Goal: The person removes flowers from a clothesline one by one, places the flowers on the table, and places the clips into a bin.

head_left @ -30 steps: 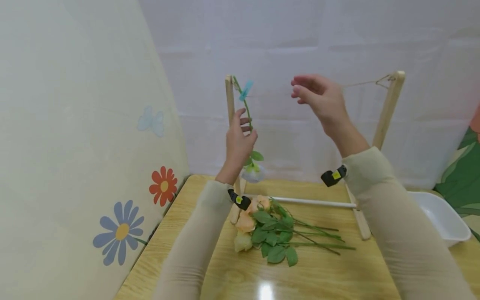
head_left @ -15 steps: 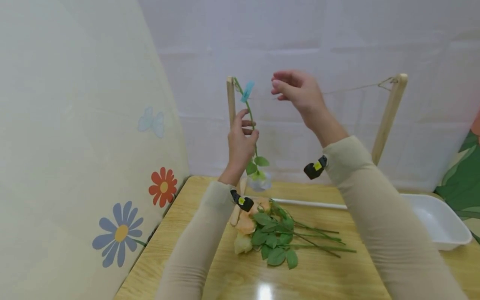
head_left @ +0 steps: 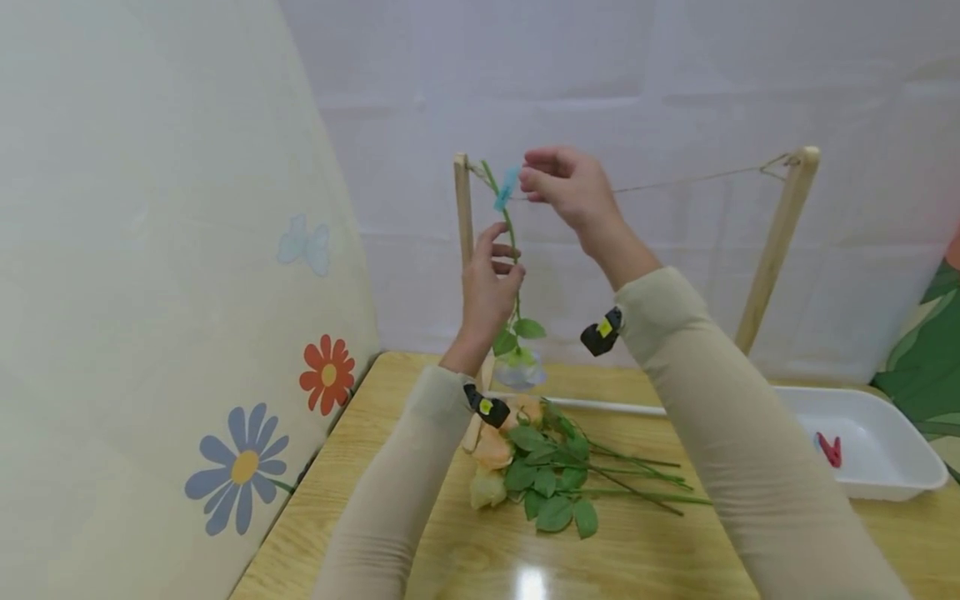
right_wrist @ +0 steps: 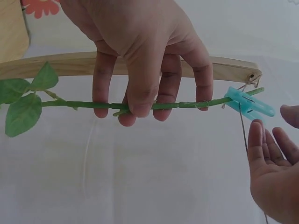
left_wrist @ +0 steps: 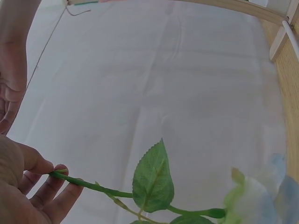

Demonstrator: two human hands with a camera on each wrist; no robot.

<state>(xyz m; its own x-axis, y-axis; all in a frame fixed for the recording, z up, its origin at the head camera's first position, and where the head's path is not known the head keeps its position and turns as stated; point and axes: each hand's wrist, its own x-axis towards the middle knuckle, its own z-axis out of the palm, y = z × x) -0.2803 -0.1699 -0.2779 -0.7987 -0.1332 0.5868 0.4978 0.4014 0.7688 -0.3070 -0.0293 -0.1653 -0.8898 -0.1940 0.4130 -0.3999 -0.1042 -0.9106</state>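
Note:
A white and pale blue artificial flower hangs head down, its green stem running up to a string. My left hand pinches that stem partway up, between thumb and fingers. Near the stem's top end, a light blue clothespin clips it at the string, close to the left post. My right hand is beside the clothespin, fingertips right at its handle ends. In the right wrist view, thumb and fingers of the right hand stand apart around those ends.
A wooden frame has a left post, a right post and a white rod low between them. Several peach and cream roses lie on the table. At right, a white basin holds a red clothespin.
My right hand has moved left along the string to the clothespin. The left hand, stem and clothespin have shifted slightly right. The red clothespin in the basin has come into view.

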